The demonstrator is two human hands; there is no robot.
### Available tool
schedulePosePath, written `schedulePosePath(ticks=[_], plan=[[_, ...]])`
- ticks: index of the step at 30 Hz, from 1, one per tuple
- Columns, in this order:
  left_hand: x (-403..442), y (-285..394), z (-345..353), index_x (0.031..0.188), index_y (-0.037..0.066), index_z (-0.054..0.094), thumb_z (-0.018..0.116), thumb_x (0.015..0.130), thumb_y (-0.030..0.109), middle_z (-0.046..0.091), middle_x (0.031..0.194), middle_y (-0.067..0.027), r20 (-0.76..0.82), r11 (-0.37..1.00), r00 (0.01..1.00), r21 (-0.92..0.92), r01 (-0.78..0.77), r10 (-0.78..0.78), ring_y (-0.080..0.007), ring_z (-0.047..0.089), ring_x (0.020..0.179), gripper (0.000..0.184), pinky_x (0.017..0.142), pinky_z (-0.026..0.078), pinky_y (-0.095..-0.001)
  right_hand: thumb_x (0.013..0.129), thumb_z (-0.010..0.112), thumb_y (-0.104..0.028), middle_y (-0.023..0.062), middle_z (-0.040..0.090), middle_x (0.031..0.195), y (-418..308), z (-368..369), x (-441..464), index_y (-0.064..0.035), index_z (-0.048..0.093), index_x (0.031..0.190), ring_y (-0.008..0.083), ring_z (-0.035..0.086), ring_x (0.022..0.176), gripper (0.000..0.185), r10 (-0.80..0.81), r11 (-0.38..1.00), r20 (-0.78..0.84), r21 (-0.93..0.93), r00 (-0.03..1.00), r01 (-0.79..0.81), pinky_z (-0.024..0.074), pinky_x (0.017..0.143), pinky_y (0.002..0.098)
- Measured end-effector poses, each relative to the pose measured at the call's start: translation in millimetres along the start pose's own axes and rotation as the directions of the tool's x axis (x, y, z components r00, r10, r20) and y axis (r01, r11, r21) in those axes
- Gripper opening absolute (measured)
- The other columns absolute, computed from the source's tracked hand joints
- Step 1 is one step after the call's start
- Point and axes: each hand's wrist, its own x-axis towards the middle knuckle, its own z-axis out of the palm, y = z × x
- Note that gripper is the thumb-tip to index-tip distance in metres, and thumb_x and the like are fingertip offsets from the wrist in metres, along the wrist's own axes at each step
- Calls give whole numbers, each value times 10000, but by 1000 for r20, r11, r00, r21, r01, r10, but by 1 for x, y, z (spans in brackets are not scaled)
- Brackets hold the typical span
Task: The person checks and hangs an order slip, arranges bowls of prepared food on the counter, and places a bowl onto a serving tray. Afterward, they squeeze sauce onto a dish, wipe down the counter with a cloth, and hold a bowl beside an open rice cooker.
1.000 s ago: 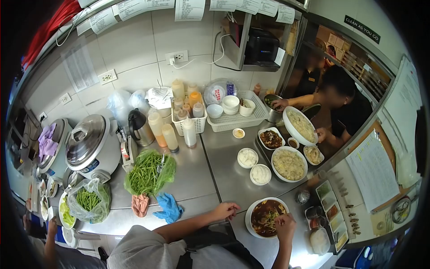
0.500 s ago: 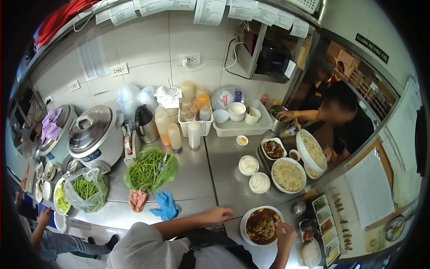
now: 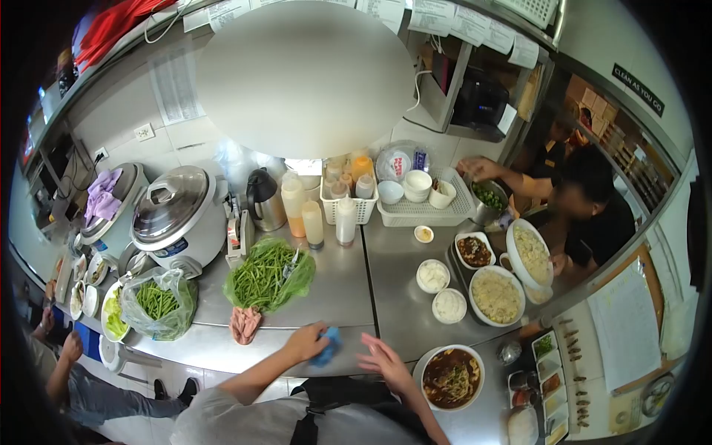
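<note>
My left hand (image 3: pixel 305 343) is closed on a crumpled blue cloth (image 3: pixel 328 347) just above the front edge of the steel counter. To its right, my right hand (image 3: pixel 382 362) is open and empty, fingers spread, a short way from the cloth. Beside my right forearm stands a white bowl of dark brown soup (image 3: pixel 452 377) with shredded topping in its middle. A pink cloth (image 3: pixel 245 325) lies on the counter left of my left hand, below a green plastic bag of green beans (image 3: pixel 268 274).
Two small white bowls (image 3: pixel 432 276) and large rice bowls (image 3: pixel 498 297) stand at the right. Squeeze bottles (image 3: pixel 345 221) and a white basket line the back. At left are a rice cooker (image 3: pixel 178 215) and another person (image 3: pixel 89 389). A co-worker (image 3: pixel 593 215) reaches through the hatch into a metal pot (image 3: pixel 488 204).
My left hand has taken the blue cloth from the counter and lifted it. My right hand has left the soup bowl and moved left. The co-worker's hand has risen above the pot.
</note>
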Motion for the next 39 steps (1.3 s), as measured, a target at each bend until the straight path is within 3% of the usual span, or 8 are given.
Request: schedulePosePath(ticks=[3, 9, 14, 17, 22, 27, 32, 39], plan=[[19, 4, 60, 996, 14, 538, 487, 862, 246, 584, 985, -237, -411, 963, 906, -188, -193, 102, -376, 560, 929, 273, 796, 444, -426, 968, 507, -206, 26, 544, 1167, 55, 16, 59, -83, 478, 1269, 147, 539, 1047, 326, 6, 987, 19, 159, 1000, -9, 419, 927, 360], [36, -10, 79, 1007, 17, 476, 312, 986, 237, 530, 946, -137, -247, 530, 967, -829, -179, -59, -222, 515, 889, 275, 839, 419, -330, 957, 523, -239, -23, 551, 1126, 71, 14, 88, -145, 515, 1204, 120, 509, 1057, 265, 81, 916, 137, 379, 987, -127, 434, 847, 320], [24, -1, 33, 1031, -27, 533, 357, 975, 327, 575, 912, -174, -331, 876, 943, -462, -136, -27, -283, 549, 903, 399, 813, 433, -407, 923, 568, -289, -54, 600, 1047, 9, 58, 62, -125, 531, 1176, 76, 559, 913, 304, 277, 953, -118, 164, 954, -256, 467, 784, 383], [33, -3, 6, 1078, 14, 555, 505, 912, 307, 573, 912, -165, -296, 989, 950, -74, -132, 104, -343, 536, 890, 340, 813, 412, -448, 901, 589, -288, 31, 612, 1114, 21, 20, 63, -88, 507, 1233, 137, 603, 920, 397, -67, 831, 17, -553, 998, 65, 479, 824, 348], [49, -26, 2, 1094, 71, 613, 619, 831, 230, 574, 1118, -144, -282, 732, 855, 664, -153, 434, -341, 519, 1023, 307, 886, 408, -415, 889, 595, -209, 103, 638, 1098, -57, -33, -84, -57, 567, 1188, 138, 634, 878, 336, -424, 768, -204, -598, 883, 230, 494, 802, 285], [76, 26, 53, 1114, 65, 606, 582, 853, 128, 630, 991, -143, 38, 923, 940, -203, -326, 340, -256, 624, 863, 269, 789, 482, -353, 950, 437, -142, 39, 606, 844, 25, -183, -183, -26, 511, 1225, 121, 581, 737, 307, -423, 899, -890, -435, 171, -43, 495, 664, 269], [94, 68, 129, 1112, 56, 599, 553, 860, 91, 650, 990, -126, 222, 831, 848, -425, -360, 481, -239, 636, 881, 258, 792, 501, -339, 954, 478, -293, 125, 671, 830, 116, -199, -184, -37, 372, 1342, 200, 665, 651, 476, -143, 988, -655, -134, 742, 72, 536, 581, 315], [169, 194, 17, 1158, 38, 599, 533, 919, 143, 665, 956, -83, -64, 723, 748, -210, -658, 661, -141, 626, 899, 269, 796, 496, -292, 924, 503, -152, 179, 611, 1048, 114, -161, -152, -18, 385, 1257, 292, 678, 808, 377, -183, 952, -808, -5, 560, 305, 614, 608, 353]])
